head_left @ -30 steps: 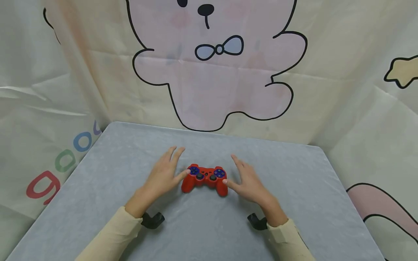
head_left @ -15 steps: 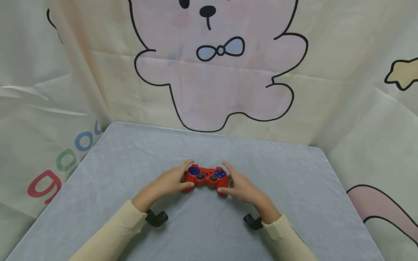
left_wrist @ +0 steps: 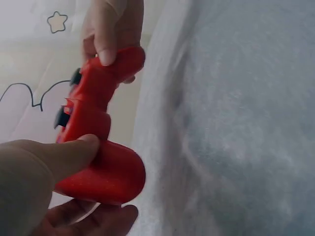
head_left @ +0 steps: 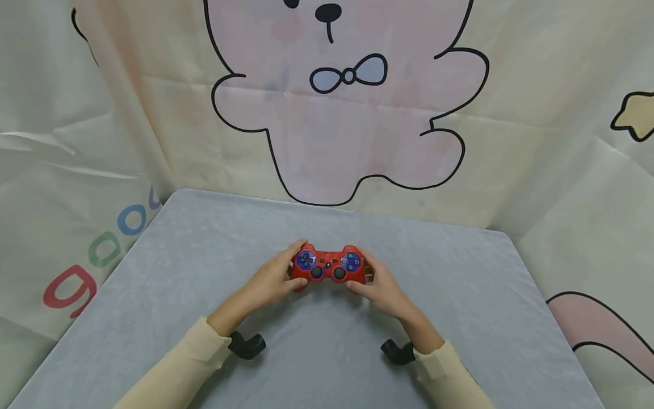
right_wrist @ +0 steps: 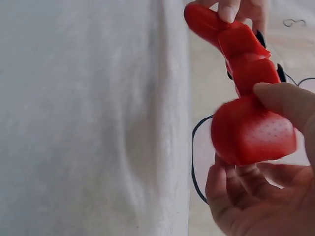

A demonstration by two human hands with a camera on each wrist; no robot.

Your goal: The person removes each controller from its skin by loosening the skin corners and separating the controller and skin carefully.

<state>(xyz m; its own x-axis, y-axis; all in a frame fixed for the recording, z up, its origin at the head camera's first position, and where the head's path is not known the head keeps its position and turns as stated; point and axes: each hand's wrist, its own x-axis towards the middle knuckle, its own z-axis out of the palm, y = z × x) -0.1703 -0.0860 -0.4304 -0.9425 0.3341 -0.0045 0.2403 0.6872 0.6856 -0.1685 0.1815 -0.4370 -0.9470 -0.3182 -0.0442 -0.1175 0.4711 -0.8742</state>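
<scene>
A red game controller (head_left: 327, 262) with blue button pads and dark thumbsticks is held up between both hands, its face tilted toward the head camera. My left hand (head_left: 269, 279) grips its left handle, thumb on the near side and fingers round the outer side and beneath. On the other end, my right hand (head_left: 382, 288) grips the right handle the same way. Both wrist views show the controller (left_wrist: 106, 128) clear of the cloth, the thumb pressing one side of a handle and curled fingers behind it. In the right wrist view the right-hand handle (right_wrist: 253, 132) covers part of the fingers.
A table (head_left: 230, 227) under a pale grey-blue cloth spreads beneath the hands. Behind it hangs a cream curtain (head_left: 511, 85) printed with a pink bear. Black camera mounts (head_left: 247, 345) sit on the inner side of each wrist.
Both hands have closed in from the sides and taken hold of the handles. The controller has come up off the table and tilted toward the head camera.
</scene>
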